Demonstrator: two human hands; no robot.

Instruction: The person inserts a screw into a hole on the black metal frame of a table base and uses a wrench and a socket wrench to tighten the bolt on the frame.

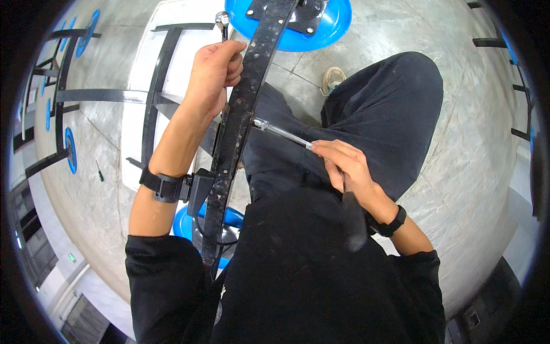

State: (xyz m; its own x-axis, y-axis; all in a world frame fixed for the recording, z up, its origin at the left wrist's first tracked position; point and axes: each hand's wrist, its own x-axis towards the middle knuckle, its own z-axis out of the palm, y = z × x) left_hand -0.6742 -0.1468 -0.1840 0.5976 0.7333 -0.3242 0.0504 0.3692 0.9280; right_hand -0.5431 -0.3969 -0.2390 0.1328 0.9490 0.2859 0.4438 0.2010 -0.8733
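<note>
A long black metal bar [243, 97], scuffed and drilled with holes, runs at a slant in front of me. On its left side my left hand [215, 71] is closed in a fist around a chrome ratchet wrench [223, 22], whose round head sticks out above the fingers. To the right of the bar, my right hand [346, 166] grips a chrome socket wrench [283, 134]. Its socket end meets the bar's right side near mid-length. A dark handle [354, 223], blurred by motion, hangs below that hand. The fist hides the rest of the left wrench.
Blue round discs [326, 37] sit at the bar's far end and near end. At left, a black metal frame [160, 86] lies over a white board [143, 51]. A screwdriver [99, 171] lies on the grey floor. More frames with blue discs stand at far left.
</note>
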